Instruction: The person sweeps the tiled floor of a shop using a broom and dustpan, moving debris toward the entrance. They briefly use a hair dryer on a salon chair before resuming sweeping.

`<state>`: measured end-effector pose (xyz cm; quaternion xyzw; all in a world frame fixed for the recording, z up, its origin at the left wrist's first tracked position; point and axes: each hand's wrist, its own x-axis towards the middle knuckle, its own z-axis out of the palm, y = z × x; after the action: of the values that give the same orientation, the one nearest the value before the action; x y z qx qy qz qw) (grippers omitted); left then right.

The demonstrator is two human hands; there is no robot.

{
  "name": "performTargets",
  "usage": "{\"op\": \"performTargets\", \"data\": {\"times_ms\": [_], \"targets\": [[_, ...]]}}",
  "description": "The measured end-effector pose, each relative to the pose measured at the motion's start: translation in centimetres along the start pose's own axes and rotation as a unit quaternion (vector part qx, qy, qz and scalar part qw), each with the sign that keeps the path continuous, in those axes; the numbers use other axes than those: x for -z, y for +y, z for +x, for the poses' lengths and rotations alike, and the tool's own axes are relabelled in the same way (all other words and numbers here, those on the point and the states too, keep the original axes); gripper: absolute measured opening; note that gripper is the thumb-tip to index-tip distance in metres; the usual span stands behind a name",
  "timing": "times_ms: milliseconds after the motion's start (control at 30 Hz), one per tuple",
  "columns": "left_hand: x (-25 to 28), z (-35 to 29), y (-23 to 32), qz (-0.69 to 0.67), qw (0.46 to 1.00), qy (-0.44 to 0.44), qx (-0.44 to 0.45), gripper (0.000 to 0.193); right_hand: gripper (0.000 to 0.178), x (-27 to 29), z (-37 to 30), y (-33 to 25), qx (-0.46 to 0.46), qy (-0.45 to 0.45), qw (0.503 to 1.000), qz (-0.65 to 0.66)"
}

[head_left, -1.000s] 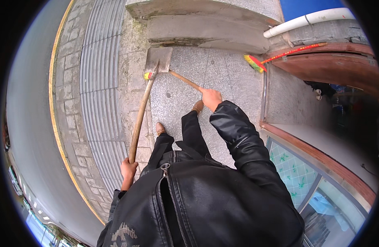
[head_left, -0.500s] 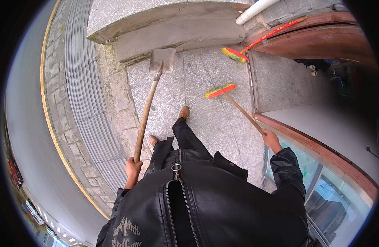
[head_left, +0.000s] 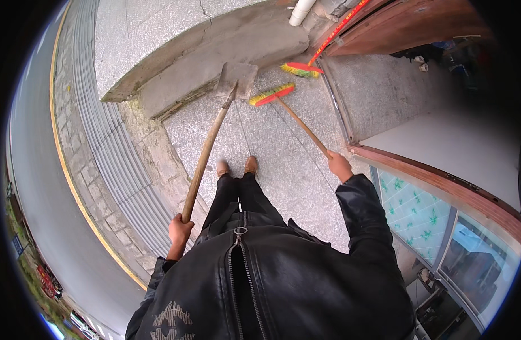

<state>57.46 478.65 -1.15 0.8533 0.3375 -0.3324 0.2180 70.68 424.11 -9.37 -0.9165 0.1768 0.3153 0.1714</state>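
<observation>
My left hand (head_left: 181, 228) is wrapped round the lower end of a long wooden handle that belongs to a shovel (head_left: 208, 148). Its flat, worn metal blade rests on the pavement near the concrete step ahead. In my right hand (head_left: 340, 168) is the wooden stick of a broom (head_left: 302, 124). The broom's red head with yellow-green bristles lies just right of the shovel blade, close to it. A second broom (head_left: 303, 69) with a red handle leans by the doorway, its bristles down on the ground; no hand touches it.
A concrete step (head_left: 215, 59) rises ahead, with a white pipe (head_left: 302, 12) at its right end. On the right are a doorway sill (head_left: 338, 113) and a wood-framed glass window (head_left: 414, 209). Ribbed paving (head_left: 110, 141) and a road (head_left: 42, 170) run along the left.
My right hand and its broom have moved left and forward, bringing the bristles next to the shovel blade. My feet have come together and the view has shifted forward.
</observation>
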Motion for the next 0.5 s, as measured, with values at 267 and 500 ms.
{"op": "performTargets", "data": {"times_ms": [267,500], "targets": [[0.9,4.9,5.5,0.027,0.998,-0.049,-0.031,0.031,0.032,0.6,-16.3,9.6,-0.225,-0.106,0.949,0.191],[2.3,12.5,13.6,0.005,0.992,-0.072,-0.102,0.035,0.055,0.3,-17.4,2.1,-0.326,-0.103,0.811,0.475]]}}
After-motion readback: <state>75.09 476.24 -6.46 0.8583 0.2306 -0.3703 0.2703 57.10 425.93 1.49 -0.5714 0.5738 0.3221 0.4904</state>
